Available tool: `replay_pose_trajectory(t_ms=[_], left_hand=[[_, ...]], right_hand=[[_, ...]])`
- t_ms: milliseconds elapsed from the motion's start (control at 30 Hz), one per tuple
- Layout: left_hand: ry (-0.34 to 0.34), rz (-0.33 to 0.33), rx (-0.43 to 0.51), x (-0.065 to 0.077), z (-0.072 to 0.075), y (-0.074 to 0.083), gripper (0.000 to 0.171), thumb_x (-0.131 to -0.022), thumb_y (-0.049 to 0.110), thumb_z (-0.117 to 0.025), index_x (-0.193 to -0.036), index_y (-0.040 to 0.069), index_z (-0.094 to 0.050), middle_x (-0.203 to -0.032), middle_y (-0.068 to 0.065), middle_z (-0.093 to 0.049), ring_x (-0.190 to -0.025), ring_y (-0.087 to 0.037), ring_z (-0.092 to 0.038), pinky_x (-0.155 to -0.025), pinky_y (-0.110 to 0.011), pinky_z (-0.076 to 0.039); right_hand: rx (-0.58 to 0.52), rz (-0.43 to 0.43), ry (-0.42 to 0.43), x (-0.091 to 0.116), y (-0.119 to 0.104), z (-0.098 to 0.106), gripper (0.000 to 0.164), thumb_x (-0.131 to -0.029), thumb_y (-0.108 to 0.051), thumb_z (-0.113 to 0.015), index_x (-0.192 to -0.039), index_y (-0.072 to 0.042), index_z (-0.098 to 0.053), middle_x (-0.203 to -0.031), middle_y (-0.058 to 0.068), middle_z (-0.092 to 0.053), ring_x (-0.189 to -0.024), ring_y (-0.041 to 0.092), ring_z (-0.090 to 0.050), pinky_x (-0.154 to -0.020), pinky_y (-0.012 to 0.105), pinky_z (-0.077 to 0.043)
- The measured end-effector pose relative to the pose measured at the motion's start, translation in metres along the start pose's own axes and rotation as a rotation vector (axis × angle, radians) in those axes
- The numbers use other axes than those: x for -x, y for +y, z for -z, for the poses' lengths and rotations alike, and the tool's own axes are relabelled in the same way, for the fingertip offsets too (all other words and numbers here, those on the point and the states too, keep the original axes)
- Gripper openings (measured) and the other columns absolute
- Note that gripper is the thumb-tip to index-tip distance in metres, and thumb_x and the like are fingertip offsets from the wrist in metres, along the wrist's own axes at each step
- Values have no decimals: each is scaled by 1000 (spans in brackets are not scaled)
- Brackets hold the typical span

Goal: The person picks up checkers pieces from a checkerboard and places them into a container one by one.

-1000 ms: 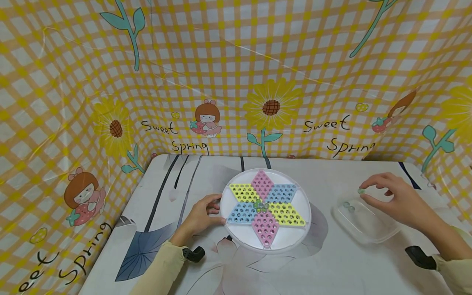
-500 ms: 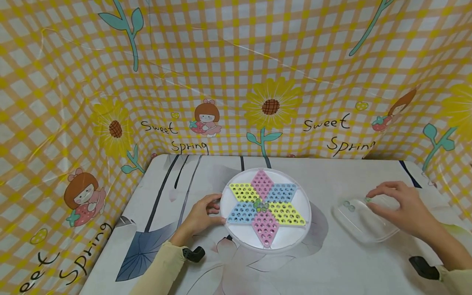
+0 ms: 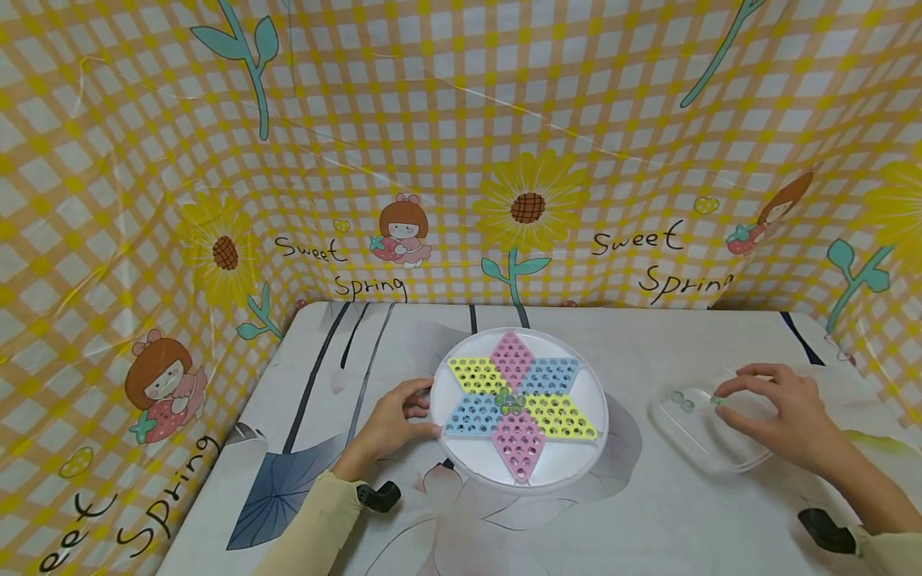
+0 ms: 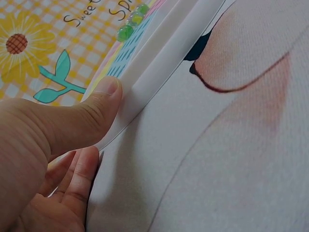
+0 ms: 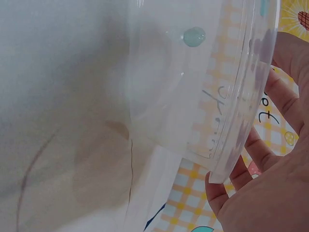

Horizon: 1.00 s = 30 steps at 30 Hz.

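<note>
A round white Chinese checkers board with a pink, yellow and blue star lies mid-table. Several green and clear marbles cluster at the star's centre. My left hand holds the board's left rim; in the left wrist view the thumb is on the rim with fingers low beside it. Over the clear plastic box, my right hand pinches a green marble between thumb and index finger. Two pale marbles sit in the box's left part. The right wrist view shows fingers beside the box rim; the pinched marble is hidden there.
The table has a printed flower cloth. Behind it and along the sides hangs a yellow checked curtain. The box stands to the right of the board, with bare cloth between them.
My right hand has moved right and then a little lower with the pinched marble over the box. The box has shifted slightly. My left hand and the board have stayed in place.
</note>
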<state>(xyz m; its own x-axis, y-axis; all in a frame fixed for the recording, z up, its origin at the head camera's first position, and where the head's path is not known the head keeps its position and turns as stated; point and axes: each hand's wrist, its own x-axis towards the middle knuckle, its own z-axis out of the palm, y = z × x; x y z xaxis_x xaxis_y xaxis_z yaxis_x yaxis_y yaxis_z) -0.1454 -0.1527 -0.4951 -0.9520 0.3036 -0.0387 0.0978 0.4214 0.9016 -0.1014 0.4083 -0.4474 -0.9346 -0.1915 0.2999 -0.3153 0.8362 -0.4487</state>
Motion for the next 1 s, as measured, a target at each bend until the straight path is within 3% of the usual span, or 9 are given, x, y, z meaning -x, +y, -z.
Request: replay_pose_trajectory(t_ms=[233, 600, 1000], left_hand=[[0, 4, -6, 0, 0, 1, 80, -76, 3, -91, -146, 5, -54, -119, -10, -62, -105, -22, -63, -93, -28, -56], [0, 16, 4, 0, 0, -1, 80, -75, 3, -91, -146, 6, -54, -118, -10, -62, -105, -22, -64, -94, -30, -56], [2, 13, 4, 0, 0, -1, 79, -76, 4, -91, -146, 6, -54, -118, -10, -62, -105, -22, -63, -94, -30, -56]], right_hand=[[13, 23, 23, 1, 1, -2, 27, -74, -6, -89, -94, -14, -73, -120, 28, -52, -114, 51, -37, -81, 66, -21], [22, -14, -6, -1, 0, -3, 34, -77, -10, -88, -106, -10, -71, -124, 30, -50, -117, 54, -35, -84, 70, -21], [19, -13, -17, -3, -3, -1, 36, -77, -8, -89, -108, -10, -71, -125, 31, -51, -118, 56, -34, -87, 72, -20]])
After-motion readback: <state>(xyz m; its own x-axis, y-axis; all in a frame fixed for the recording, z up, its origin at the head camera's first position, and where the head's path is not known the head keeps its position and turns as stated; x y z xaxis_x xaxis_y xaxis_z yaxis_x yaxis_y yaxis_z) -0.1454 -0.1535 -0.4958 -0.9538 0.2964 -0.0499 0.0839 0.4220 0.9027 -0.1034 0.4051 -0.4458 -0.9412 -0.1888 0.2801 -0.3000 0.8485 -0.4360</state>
